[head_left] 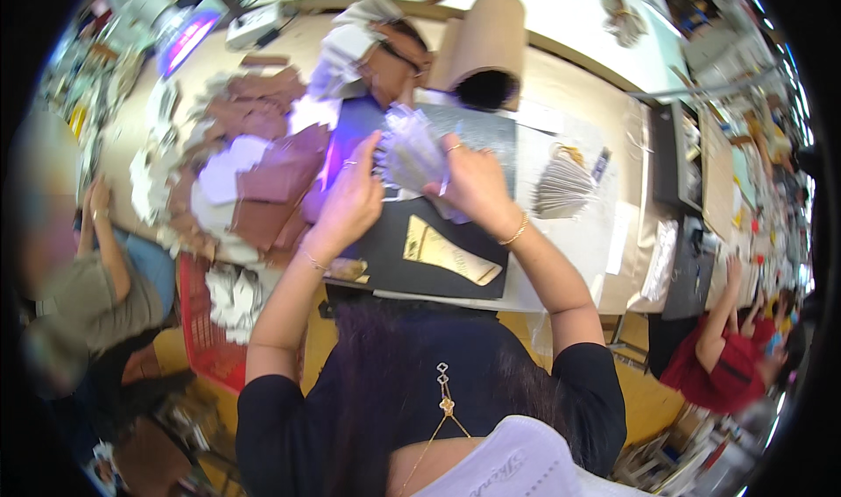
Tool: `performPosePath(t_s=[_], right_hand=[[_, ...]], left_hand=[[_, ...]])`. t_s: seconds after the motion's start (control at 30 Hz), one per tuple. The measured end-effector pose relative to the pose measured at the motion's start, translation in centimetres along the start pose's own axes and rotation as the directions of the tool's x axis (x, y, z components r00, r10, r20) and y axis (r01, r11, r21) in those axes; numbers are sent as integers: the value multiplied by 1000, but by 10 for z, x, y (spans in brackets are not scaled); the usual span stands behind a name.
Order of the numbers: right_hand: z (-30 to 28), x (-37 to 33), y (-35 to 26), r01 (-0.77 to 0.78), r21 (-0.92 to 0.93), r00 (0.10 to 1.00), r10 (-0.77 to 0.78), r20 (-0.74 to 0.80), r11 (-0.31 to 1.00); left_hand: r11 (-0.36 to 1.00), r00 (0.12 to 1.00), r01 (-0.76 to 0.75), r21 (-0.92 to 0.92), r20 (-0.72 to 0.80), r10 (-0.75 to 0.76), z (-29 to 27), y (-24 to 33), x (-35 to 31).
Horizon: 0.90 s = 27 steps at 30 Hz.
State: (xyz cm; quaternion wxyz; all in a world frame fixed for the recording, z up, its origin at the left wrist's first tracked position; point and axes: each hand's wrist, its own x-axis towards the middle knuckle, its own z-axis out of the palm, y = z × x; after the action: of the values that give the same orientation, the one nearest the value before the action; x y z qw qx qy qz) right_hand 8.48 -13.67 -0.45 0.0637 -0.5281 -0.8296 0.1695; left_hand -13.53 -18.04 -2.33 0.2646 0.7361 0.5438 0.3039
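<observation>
In the head view, your left hand (350,201) and your right hand (473,181) both pinch a bundle of clear plastic bags (410,153) between them, held above the black sheet (420,243) on the worktop (569,85). You seem to be sorting the bundle; separating one bag needs a gentle thumb slide.

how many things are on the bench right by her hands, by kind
clear plastic bags, one bunch held in both hands: 1
black mat: 1
tan cut-out pieces on the mat: 1
cardboard tubes: 1
fanned stacks of pale sheets: 1
heaps of brown and white cut pieces: 1
total: 6
</observation>
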Motion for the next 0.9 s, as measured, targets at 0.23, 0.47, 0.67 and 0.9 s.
performPosePath(t_s=[0.23, 0.47, 0.67, 0.9], right_hand=[[-23, -39, 4, 39, -96, 962, -63, -264, 995], [-11, -33, 26, 31, -214, 970, -81, -229, 976], [-20, -33, 28, 71, -25, 972, -75, -222, 997], [-38, -48, -8, 282, 636, 897, 37, -440, 718]], left_hand=[[946, 993, -115, 302, 67, 99, 14, -26, 3], [908, 999, -44, 418, 17, 40, 15, -19, -1], [923, 968, 198, -331, -80, -236, 17, 12, -22], [472, 994, 107, -875, 99, -40, 50, 8, -9]])
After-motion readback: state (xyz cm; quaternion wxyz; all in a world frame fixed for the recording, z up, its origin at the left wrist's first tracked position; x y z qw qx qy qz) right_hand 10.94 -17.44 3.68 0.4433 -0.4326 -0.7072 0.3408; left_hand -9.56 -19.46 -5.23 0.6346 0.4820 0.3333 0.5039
